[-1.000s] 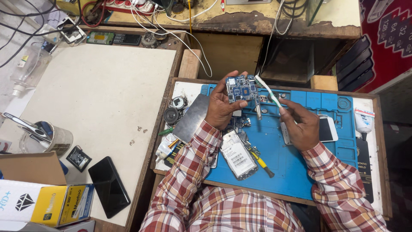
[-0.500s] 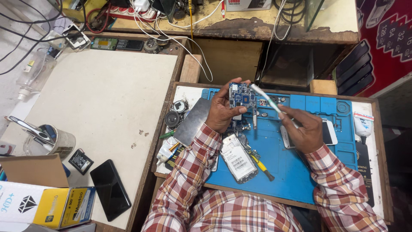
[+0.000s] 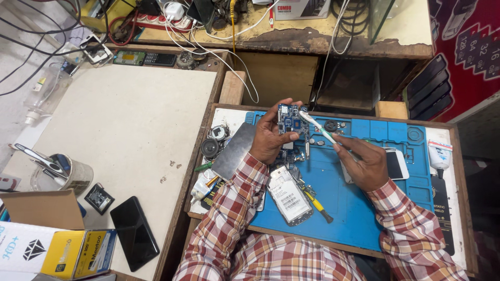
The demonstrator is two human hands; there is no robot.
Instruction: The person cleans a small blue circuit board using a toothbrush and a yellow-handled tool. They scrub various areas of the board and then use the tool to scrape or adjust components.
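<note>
1. Head view: the left hand [image 3: 271,138] is closed on a blue circuit board [image 3: 289,120], fingers wrapped round its left edge, thumb on its face. The board is held tilted just above the far left part of the blue mat [image 3: 359,208].
2. The right hand [image 3: 364,162] pinches a white brush [image 3: 319,128] between thumb and fingers. The brush slants up and left, and its tip touches the board's right edge.
3. The mat covers most of the small tabletop [image 3: 458,156], which has a wooden rim.
4. On the mat near its near edge lies an opened phone [image 3: 289,196], pale inner side up, just below the left wrist. A yellow-handled screwdriver [image 3: 316,204] lies just beside it on the right.
5. A white phone [image 3: 396,164] lies on the mat partly under the right hand.
6. A grey metal plate [image 3: 233,151] lies tilted at the mat's left edge, under the left forearm. Round speaker parts [image 3: 211,148] sit beside it near the tabletop's left edge.
7. A white tube [image 3: 440,155] stands near the right edge.
8. On the larger beige tabletop [image 3: 130,119] to the left, a black phone [image 3: 134,232] lies face up near the near edge, with a small black square part [image 3: 99,198] just beside it and a metal cup [image 3: 73,174] with tools further left.
</note>
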